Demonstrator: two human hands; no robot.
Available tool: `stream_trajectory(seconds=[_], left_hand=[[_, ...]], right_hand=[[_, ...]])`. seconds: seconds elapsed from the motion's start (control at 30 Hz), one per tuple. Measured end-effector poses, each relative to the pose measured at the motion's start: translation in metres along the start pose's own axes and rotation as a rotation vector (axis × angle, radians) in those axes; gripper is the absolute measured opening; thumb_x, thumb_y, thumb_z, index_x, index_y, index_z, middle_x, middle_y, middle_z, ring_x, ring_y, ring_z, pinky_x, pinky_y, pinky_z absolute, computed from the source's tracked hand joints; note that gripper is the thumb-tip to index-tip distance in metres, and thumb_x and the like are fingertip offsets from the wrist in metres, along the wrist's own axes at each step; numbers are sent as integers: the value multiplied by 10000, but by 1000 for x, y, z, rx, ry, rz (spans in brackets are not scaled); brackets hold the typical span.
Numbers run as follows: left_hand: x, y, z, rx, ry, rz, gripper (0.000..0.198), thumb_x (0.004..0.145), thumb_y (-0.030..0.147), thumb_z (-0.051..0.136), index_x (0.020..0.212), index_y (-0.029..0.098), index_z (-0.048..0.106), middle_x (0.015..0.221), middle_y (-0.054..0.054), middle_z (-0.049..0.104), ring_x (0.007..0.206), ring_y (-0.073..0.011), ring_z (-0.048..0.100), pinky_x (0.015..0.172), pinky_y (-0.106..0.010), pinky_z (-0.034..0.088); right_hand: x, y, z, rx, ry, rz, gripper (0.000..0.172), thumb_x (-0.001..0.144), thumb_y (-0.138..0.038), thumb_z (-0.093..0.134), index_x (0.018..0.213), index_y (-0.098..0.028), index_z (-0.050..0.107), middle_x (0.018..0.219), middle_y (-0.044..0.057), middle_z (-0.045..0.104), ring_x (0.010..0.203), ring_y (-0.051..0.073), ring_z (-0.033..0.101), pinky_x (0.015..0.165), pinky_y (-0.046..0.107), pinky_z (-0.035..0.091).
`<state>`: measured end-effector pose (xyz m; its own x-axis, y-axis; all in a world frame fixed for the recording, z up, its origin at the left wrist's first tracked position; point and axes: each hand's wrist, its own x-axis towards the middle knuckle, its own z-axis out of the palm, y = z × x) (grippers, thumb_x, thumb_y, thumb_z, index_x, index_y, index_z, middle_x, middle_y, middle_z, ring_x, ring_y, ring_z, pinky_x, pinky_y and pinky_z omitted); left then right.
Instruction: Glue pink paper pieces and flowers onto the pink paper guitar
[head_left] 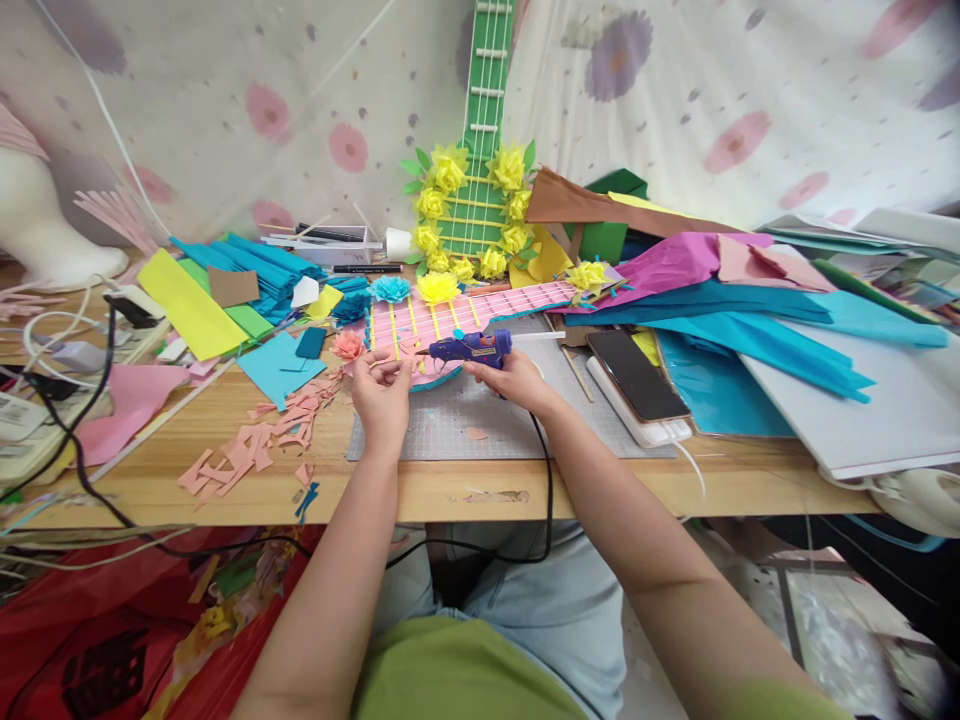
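Two hands work: right hand (514,382) grips glue gun (471,348), left hand (381,385) pinches paper.

Open lane on the front mat, clutter on every other side.
Bare mat (480,430) between left hand (381,388), right hand (516,380) and table (450,495) edge is free, but the glue gun (469,348) cord (547,470) drops across it at right. Scraps (247,450) crowd left; phone (636,375) and blue paper (750,335) crowd right; pink guitar (450,318) and green guitar (480,205) wall off the back.

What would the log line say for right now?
right hand: grips blue glue gun | left hand: pinched shut at gun's nozzle, contents too small to tell | behind: pink paper guitar, partly on grey cutting mat
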<state>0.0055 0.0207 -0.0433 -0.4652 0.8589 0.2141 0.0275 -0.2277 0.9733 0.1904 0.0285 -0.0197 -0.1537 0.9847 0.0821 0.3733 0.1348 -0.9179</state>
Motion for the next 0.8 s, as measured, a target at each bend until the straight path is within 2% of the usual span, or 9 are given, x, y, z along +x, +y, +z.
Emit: stream_trajectory(seconds=[0.2,0.33,0.53,0.8], left_hand=[[-1,-1,0,22,0,6,310,672,256,699,883,195,481,704,10,631,643,-98,623,660,-226,490],[2,-3,0,-38,20,-8,297,656,205,694,858,190,477,685,15,626,593,-88,596,620,-222,476],[3,-1,0,-124,66,-45,313,623,172,703,828,184,466,642,32,609,519,-71,547,536,-196,425],[2,0,0,-145,75,-48,307,625,168,705,822,183,470,650,25,623,559,-77,576,559,-193,424]], right_hand=[[2,6,0,3,19,-41,408,704,-587,637,570,-212,544,464,-39,466,467,97,428,492,248,349],[3,12,0,3,37,-69,409,712,-602,623,615,-208,566,482,-37,474,482,100,440,505,251,361],[1,10,0,-42,-10,-29,419,692,-602,639,619,-199,553,505,-29,496,514,105,462,514,246,368],[0,8,1,-79,-17,-23,400,688,-585,646,677,-188,599,558,-13,543,565,118,500,553,250,388]])
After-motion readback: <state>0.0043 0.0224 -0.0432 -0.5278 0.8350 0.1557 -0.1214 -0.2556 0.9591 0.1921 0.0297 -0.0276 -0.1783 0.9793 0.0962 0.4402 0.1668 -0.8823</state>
